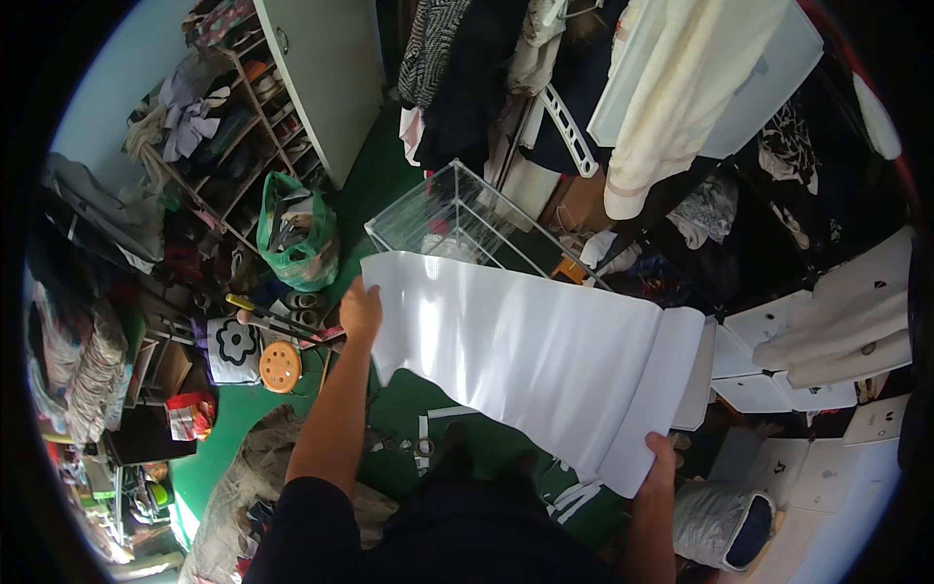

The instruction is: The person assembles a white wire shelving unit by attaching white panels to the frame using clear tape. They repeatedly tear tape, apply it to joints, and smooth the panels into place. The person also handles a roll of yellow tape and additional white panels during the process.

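Note:
A wide, glossy white sheet (516, 341) stretches between my two hands, partly unrolled. My left hand (361, 311) is closed on its left edge, near the upper corner. At the right end the sheet is wound into a loose roll (654, 399), and my right hand (660, 464) grips the lower end of that roll. The fingers behind the sheet are hidden on both sides. Just beyond the sheet stands a frame of thin white rods (457, 200) with clear film over part of it; the sheet hides its lower portion.
Green floor (389, 482) lies below, with white strips (574, 498) and a tape roll (424, 447) on it. A green plastic bag (297, 234), an orange stool (280, 366) and a shoe rack (255, 107) are at left. Hanging clothes (457, 88) and white storage boxes (769, 341) crowd the right.

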A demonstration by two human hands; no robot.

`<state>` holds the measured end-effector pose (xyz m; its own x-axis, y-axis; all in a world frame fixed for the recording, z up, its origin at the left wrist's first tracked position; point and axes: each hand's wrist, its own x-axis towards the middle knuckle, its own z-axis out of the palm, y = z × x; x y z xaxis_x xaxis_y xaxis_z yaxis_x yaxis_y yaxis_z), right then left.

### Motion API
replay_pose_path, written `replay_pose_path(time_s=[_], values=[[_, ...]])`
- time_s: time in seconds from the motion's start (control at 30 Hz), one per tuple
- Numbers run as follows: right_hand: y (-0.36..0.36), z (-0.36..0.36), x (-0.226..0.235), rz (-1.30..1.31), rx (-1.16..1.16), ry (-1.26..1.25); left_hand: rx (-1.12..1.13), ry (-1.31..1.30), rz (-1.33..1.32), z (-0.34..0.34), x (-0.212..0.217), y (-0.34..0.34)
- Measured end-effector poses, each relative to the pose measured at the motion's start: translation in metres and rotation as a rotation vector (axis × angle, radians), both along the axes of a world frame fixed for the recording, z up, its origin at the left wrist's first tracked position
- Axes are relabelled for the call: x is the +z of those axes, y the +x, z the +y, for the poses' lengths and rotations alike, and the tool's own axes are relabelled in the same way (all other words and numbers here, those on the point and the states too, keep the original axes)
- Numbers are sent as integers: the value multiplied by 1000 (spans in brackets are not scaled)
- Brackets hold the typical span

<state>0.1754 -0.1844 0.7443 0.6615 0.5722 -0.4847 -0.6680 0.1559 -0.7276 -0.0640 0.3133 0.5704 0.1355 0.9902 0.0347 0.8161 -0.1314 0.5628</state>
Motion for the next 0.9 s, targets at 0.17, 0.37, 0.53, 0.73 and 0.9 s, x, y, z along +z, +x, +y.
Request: replay_pose_path(time_s=[0.17,0.37,0.53,0.73,0.9], values=[[-15,-35,-37,62,45,-34,-176,80,8,78,31,7],[-53,-39,-90,234,12,7,-354,3,86,141,33,9],[-66,-62,-127,325,-47,-26,-428,-18,121,153,26,36],[-75,-60,-131,430,-78,-100,-463,59,211,170,28,55],[-87,-69,-157,475,-148,-105,-512,23,261,193,18,59]])
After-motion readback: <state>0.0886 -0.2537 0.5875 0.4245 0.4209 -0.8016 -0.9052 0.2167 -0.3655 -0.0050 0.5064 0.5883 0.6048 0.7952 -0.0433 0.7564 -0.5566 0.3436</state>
